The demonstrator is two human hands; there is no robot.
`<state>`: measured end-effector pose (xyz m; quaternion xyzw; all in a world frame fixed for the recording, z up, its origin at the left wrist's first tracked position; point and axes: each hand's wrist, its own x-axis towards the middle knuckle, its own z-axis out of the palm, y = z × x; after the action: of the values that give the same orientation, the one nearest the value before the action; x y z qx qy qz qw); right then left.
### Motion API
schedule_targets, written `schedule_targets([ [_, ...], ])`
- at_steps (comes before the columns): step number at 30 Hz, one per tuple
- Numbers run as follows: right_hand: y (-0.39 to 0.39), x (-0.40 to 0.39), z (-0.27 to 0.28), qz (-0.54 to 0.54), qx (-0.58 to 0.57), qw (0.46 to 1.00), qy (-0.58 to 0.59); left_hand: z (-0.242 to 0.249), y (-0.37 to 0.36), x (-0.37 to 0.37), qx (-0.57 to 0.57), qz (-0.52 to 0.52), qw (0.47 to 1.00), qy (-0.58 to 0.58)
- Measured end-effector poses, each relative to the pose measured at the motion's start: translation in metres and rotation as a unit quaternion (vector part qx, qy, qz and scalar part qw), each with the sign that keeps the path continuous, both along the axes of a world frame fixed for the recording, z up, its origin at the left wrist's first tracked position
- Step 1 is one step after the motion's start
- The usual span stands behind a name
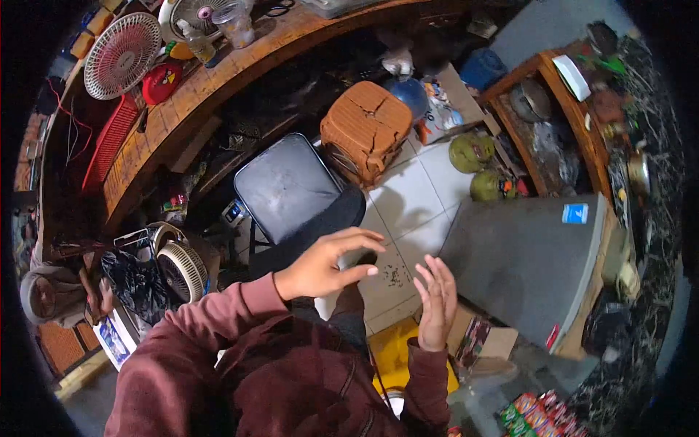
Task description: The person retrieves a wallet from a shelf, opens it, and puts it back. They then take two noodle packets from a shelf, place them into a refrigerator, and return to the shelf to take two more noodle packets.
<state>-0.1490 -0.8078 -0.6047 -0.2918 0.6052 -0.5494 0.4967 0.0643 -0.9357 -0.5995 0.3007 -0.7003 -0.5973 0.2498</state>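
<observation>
Holding zilch in left hand or right hand, just loosely curled fingers, with gray seat ahead, nearer the left.

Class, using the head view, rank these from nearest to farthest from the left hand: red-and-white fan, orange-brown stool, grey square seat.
From the left hand:
1. Grey square seat: ahead, slightly left.
2. Orange-brown stool: beyond the seat, rightward.
3. Red-and-white fan: far left, by the wooden counter.

Maroon sleeves, orange weave-patterned stool, dark-grey seat, white tiles
</observation>
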Motion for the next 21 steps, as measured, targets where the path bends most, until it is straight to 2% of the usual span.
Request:
schedule_targets([
  [4,-0.07,-0.014,-0.049,0.074,0.031,0.996,-0.042,-0.061,-0.066,0.009,-0.047,0.122,0.989,-0.072],
  [6,-0.109,-0.023,-0.084,0.104,0.042,0.991,-0.069,-0.098,-0.109,0.019,-0.009,0.182,0.976,-0.121],
  [8,-0.146,-0.032,-0.111,0.121,0.048,0.987,-0.097,-0.14,-0.157,0.032,-0.049,0.234,0.95,-0.2],
  [10,-0.182,-0.036,-0.139,0.156,0.05,0.984,-0.075,-0.182,-0.206,0.049,-0.048,0.255,0.918,-0.299],
  [12,-0.211,-0.036,-0.166,0.181,0.059,0.979,-0.067,-0.258,-0.253,0.088,-0.226,0.263,0.872,-0.346],
  [14,-0.236,-0.034,-0.19,0.21,0.048,0.975,-0.047,-0.277,-0.291,0.105,-0.272,0.266,0.789,-0.482],
  [15,-0.245,-0.032,-0.203,0.214,0.045,0.975,-0.046,-0.284,-0.308,0.113,-0.267,0.269,0.788,-0.485],
  [17,-0.258,-0.024,-0.23,0.228,0.051,0.971,-0.049,-0.296,-0.328,0.125,-0.361,0.282,0.707,-0.538],
  [21,-0.28,0.001,-0.257,0.246,0.054,0.965,-0.07,-0.309,-0.346,0.14,-0.27,0.225,0.701,-0.62],
])
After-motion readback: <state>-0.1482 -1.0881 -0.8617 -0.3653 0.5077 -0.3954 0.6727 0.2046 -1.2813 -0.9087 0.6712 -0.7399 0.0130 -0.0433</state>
